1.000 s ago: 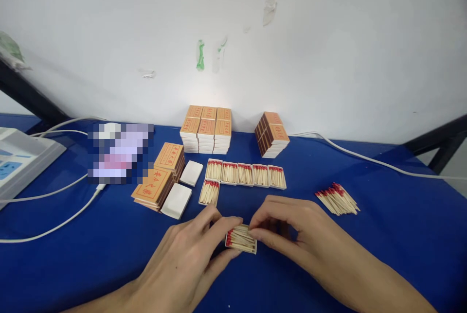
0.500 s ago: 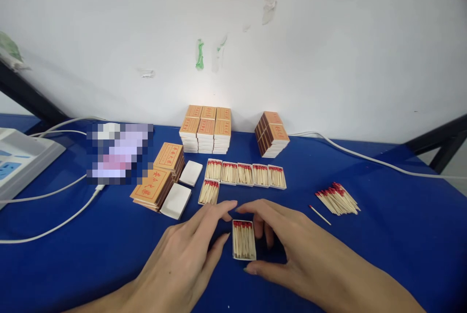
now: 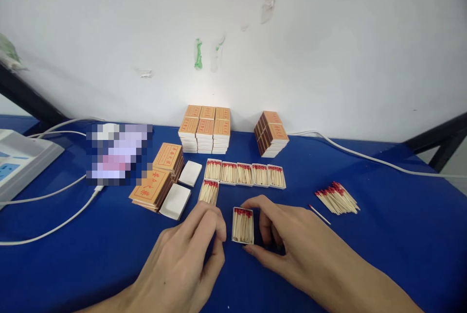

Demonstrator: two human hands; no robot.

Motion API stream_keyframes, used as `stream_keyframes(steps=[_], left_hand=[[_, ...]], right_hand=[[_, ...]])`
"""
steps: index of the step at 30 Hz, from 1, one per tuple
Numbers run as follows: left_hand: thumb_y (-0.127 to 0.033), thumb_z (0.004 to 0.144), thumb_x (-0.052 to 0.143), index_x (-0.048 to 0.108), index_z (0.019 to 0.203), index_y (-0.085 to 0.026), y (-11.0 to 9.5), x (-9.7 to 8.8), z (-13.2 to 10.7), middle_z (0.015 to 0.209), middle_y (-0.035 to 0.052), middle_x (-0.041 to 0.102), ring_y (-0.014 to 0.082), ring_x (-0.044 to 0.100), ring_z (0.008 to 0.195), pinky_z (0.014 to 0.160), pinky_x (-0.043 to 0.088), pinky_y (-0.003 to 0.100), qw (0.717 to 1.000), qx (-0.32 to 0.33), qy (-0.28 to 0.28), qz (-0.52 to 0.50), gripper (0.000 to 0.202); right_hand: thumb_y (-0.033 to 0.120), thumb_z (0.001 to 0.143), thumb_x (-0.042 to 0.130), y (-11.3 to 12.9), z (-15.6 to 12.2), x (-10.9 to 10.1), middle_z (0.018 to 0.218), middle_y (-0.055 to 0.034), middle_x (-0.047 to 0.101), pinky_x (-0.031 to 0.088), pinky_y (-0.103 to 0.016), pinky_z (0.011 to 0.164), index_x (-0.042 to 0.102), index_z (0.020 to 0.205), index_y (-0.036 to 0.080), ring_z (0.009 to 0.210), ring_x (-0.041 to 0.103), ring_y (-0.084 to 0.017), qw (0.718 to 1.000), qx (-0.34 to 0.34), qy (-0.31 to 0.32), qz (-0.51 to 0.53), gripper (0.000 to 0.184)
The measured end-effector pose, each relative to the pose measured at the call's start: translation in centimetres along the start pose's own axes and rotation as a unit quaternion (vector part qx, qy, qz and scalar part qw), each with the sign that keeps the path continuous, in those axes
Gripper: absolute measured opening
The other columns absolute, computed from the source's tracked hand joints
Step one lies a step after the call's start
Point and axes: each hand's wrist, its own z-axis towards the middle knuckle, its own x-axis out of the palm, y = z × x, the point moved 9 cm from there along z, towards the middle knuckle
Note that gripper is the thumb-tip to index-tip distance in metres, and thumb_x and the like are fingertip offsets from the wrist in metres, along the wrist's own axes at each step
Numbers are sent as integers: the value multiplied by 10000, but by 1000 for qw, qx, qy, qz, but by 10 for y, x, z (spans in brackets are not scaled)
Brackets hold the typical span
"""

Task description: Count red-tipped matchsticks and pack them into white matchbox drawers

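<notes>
My right hand [image 3: 277,230] holds a white matchbox tray [image 3: 242,225] full of red-tipped matches, its index finger at the far end and thumb at the near end. To the left of that tray is my left hand [image 3: 193,250], its index finger curled down to the thumb with nothing visible between them. Just beyond the left hand lies another filled tray [image 3: 209,192], its near end partly hidden by the fingers. Behind it a row of several filled trays [image 3: 244,174] stands side by side.
Orange matchbox covers [image 3: 149,186] are stacked at left beside two white trays turned face down [image 3: 175,201]. Stacked matchboxes [image 3: 204,130] and a smaller stack [image 3: 272,133] stand by the wall. Loose matches [image 3: 337,199] lie right; a blurred phone-like object [image 3: 120,152] and cables lie left.
The filled tray has slid slightly away from me with my right hand, whose finger and thumb have closed on its ends. My left hand's fingers have curled in and drawn back.
</notes>
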Motion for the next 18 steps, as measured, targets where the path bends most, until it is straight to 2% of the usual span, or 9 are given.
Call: stream_keyframes(steps=[2, 6, 12, 18], left_hand=[[-53, 1085, 467, 499, 1077, -269, -1, 0, 1, 1052, -27, 650, 70, 406, 516, 489, 398, 242, 1000, 3, -5, -1, 219], [-57, 1076, 480, 499, 1079, -275, -7, -2, 3, 951, -42, 642, 91, 516, 556, 510, 433, 240, 1000, 19, -4, 9, 218], [-61, 1068, 505, 461, 1056, -279, -14, 2, 1, 752, -99, 579, 98, 543, 510, 498, 427, 245, 998, 52, 18, 6, 222], [-76, 1061, 528, 444, 1034, -280, -20, 6, -1, 689, -113, 540, 100, 557, 466, 467, 420, 263, 996, 82, 30, 14, 222]], right_hand=[[219, 999, 791, 0, 1, -1, 884, 51, 733, 483, -299, 669, 662, 1366, 308, 781, 717, -192, 1000, 7, -2, 13, 400], [223, 958, 826, -2, 2, -1, 869, 54, 732, 479, -303, 663, 626, 1457, 302, 750, 706, -196, 1000, 24, -6, 11, 544], [251, 1034, 772, -7, 8, 6, 830, 64, 718, 455, -298, 652, 629, 1455, 306, 724, 688, -187, 999, 39, 12, 29, 448], [281, 1074, 755, -4, 23, 4, 794, 75, 691, 444, -295, 645, 625, 1497, 276, 676, 654, -171, 999, 24, -19, 20, 443]])
